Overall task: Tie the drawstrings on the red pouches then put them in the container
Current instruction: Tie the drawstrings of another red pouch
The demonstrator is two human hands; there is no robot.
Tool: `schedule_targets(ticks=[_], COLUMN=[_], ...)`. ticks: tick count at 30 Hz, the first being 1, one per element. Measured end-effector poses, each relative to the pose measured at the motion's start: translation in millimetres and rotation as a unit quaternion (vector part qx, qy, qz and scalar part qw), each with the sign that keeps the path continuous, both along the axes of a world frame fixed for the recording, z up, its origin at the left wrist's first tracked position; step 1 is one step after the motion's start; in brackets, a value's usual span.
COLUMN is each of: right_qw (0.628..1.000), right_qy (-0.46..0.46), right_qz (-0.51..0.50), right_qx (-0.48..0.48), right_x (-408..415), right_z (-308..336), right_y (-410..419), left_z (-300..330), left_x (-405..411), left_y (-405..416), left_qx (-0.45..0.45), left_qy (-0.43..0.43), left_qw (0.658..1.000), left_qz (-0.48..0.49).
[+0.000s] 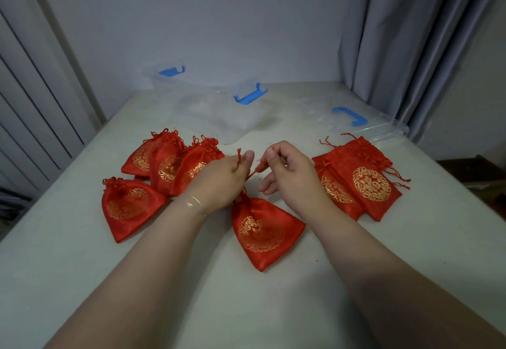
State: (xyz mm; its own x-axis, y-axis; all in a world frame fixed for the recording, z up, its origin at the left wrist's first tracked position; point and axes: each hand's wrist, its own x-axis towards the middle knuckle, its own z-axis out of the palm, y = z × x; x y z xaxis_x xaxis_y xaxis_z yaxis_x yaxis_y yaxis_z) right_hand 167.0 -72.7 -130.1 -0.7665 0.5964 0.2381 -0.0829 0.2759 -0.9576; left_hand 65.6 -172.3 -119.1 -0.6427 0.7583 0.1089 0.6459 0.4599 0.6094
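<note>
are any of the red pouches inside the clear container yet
No, the clear container holds no red; the pouch being tied and the other pouches lie on the table.

left hand [223,177], right hand [287,173], pouch [264,235] drawstrings pulled

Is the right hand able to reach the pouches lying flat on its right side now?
Probably yes. The flat pouches lie close beside the right hand with nothing between, but it holds a drawstring and must release it first.
</note>
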Motion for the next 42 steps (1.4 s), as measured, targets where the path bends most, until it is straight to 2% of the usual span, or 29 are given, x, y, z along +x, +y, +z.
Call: schedule_targets(ticks=[4,8,11,14,19,22,25,27,33,37,42], right_qw=[0.994,0.984,0.975,0.966,0.972,0.985,0.992,0.988,0.977,0.974,0.97], right_qy=[0.033,0.058,0.062,0.06,0.023,-0.031,-0.121,-0.119,-0.19,-0.21,-0.231], right_qz=[0.032,0.026,0.013,-0.005,-0.043,-0.027,-0.022,-0.042,0.086,0.084,0.06], right_qx=[-0.101,-0.165,-0.213,-0.252,-0.228,-0.17,-0.011,0.085,0.039,0.004,0.043], right_x=[-1.0,1.6,1.8,1.1,1.6,2.7,5.4,6.5,6.3,4.7,3.3], right_z=[3.1,6.5,8.2,7.7,6.8,5.9,5.6,4.8,-4.1,-4.6,-7.0], right_y=[-5.6,-0.5,3.7,8.0,14.1,17.6,21.4,25.5,29.2,29.1,29.5], left_z=[-0.2,1.6,-0.5,-3.8,-5.9,-6.0,-7.1,-8.8,-18.7,-19.9,-21.1], left_x=[0.3,1.2,-1.0,-2.3,-1.8,-0.8,0.0,0.0,-0.4,0.6,4.9], left_y=[1.1,-2.0,-2.7,-3.1,-2.9,-2.2,-2.2,-1.0,3.7,2.9,4.4], left_qx=[-0.004,0.07,0.116,0.152,0.165,0.185,0.17,0.145,0.098,0.08,0.059], left_qy=[-0.02,-0.218,-0.275,-0.293,-0.292,-0.292,-0.259,-0.207,-0.061,0.031,0.145], left_qw=[1.0,0.972,0.953,0.943,0.941,0.937,0.946,0.96,0.985,0.99,0.983], left_qz=[-0.015,-0.054,-0.052,-0.044,-0.035,-0.045,-0.094,-0.12,-0.126,-0.115,-0.095])
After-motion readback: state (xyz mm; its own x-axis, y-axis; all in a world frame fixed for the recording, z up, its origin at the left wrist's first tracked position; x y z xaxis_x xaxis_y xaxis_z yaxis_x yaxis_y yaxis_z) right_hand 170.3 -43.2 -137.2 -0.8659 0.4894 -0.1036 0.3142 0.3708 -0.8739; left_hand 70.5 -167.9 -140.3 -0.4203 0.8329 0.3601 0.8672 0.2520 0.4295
